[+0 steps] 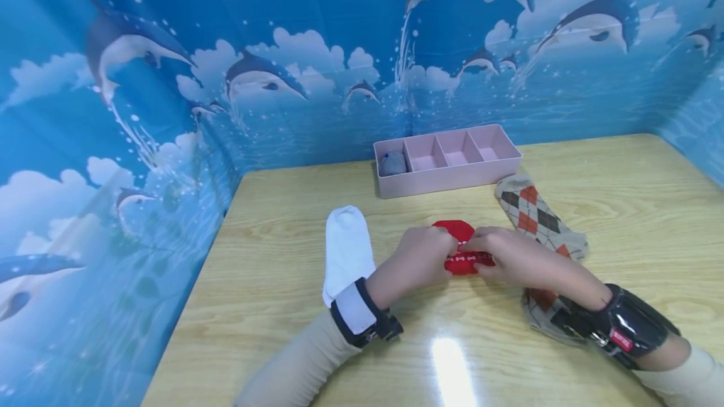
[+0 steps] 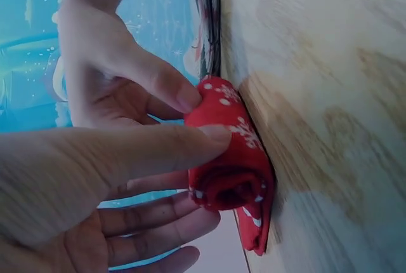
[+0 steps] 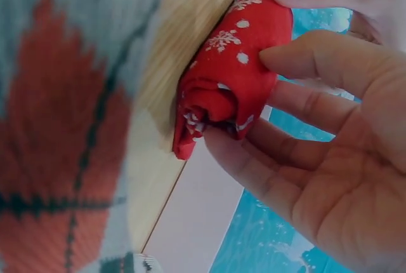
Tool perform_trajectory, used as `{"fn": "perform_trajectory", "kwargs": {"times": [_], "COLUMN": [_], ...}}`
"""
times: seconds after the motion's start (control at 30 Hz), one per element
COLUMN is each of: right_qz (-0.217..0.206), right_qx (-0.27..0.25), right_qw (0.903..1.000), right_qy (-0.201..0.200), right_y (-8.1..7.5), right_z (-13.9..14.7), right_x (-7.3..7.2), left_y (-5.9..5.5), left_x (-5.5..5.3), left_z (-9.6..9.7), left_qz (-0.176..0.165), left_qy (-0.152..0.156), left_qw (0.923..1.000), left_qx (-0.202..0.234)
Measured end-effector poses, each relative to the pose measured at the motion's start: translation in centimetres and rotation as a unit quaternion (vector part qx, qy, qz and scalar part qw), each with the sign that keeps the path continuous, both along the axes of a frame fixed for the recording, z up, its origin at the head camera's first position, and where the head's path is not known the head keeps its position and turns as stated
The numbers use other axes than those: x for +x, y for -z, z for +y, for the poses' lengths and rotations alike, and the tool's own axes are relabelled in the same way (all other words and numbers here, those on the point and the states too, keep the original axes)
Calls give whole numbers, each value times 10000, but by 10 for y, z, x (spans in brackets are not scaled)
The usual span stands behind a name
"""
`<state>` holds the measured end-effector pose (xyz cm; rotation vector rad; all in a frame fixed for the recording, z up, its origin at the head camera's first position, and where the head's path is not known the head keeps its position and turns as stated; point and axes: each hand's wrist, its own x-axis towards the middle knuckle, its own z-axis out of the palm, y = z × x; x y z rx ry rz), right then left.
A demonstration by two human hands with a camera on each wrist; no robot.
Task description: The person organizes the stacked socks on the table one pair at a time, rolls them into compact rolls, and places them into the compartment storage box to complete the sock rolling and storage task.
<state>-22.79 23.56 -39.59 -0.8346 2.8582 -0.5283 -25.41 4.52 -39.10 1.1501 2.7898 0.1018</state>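
Note:
A red sock (image 1: 454, 229) with white snowflakes and dots lies on the table between my hands, partly rolled up with a short flat end sticking out. On its left side my left hand (image 1: 423, 257) grips the roll, thumb on the near face and fingers around the far side. My right hand (image 1: 511, 259) holds the other end the same way. The roll's spiral end (image 2: 231, 190) shows in the left wrist view, and the opposite end (image 3: 212, 105) in the right wrist view. Under my right forearm lies an argyle sock (image 1: 528, 209), partly hidden.
A pink divided box (image 1: 447, 176) stands at the back, a grey rolled sock (image 1: 393, 163) in its leftmost compartment. Left of my hands a white sock (image 1: 347, 247) lies flat on the wooden table (image 1: 271, 256). A dolphin-printed curtain (image 1: 317, 118) hangs behind.

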Motion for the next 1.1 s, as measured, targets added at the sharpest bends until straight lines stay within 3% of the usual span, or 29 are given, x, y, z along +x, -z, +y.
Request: {"fn": "perform_trajectory", "kwargs": {"times": [0.17, 0.33, 0.5, 0.77, 1.1], "right_qz": [-359, -507, -228, 795, 909], "right_qx": [-115, -249, -244, 90, 132], "right_qw": [9992, 9983, 9994, 9968, 9957], "right_qy": [103, 130, 43, -52, -105], "right_y": [-2, -3, -3, -6, -2], "right_z": [-3, -2, -2, -11, -14], "right_x": [1, 1, 3, 12, 16], "left_y": [3, 6, 6, 7, 8], "left_x": [0, -2, -6, -14, -24], "left_z": [-2, -4, -6, -11, -18], "left_qz": [-23, -290, -814, -1472, -2156], "left_qy": [187, 145, -58, -124, -147], "left_qw": [9996, 9987, 9954, 9867, 9733], "left_qx": [191, 398, 501, 673, 769]}}
